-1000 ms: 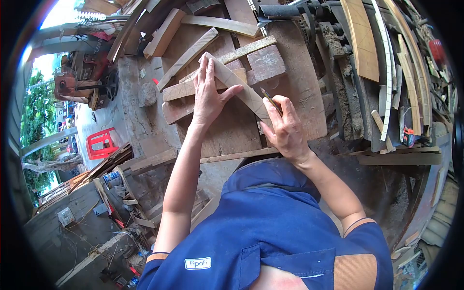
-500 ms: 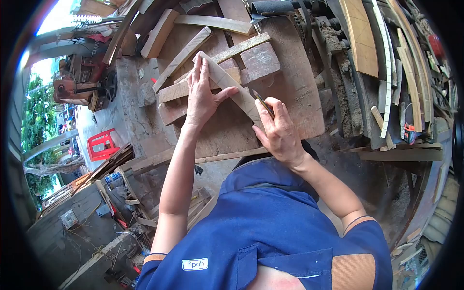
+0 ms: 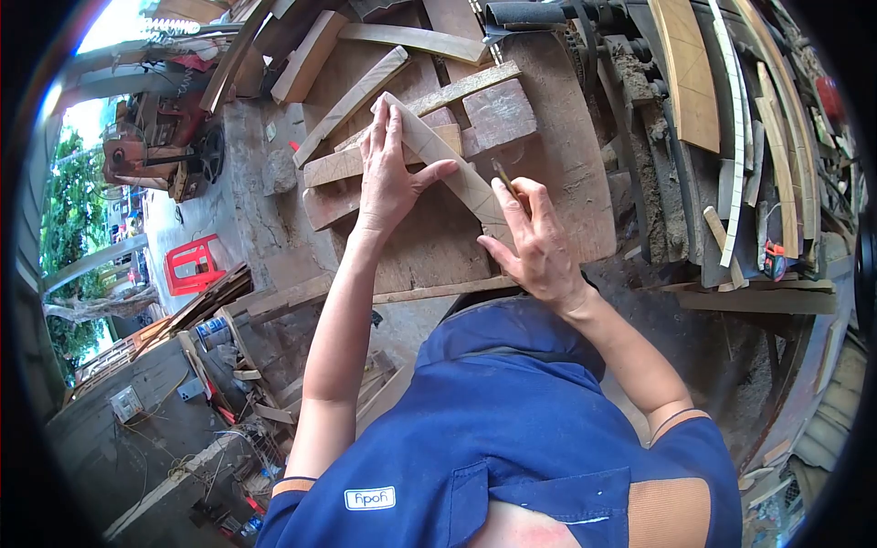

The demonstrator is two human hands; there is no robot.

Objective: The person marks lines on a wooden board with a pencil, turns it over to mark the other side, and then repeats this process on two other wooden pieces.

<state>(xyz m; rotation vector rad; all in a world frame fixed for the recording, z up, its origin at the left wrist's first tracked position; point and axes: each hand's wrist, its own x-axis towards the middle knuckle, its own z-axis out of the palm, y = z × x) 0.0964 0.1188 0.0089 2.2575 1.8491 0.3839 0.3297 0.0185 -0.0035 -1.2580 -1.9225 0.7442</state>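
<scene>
The left hand [image 3: 388,178] lies flat, fingers spread and grasping nothing, pressing down on a curved wooden template [image 3: 438,160] that rests across the wood blocks [image 3: 498,114] on the desk [image 3: 566,155]. The template runs out from under those fingers toward the right hand [image 3: 539,247], whose fingers are pinched around a pencil [image 3: 504,178], its tip just beside the template's edge. Curved wooden slats [image 3: 685,73] are stacked well beyond the right fingers.

Left hand [image 3: 391,178] pressed flat, fingers spread; right hand [image 3: 539,245] pinching.
</scene>
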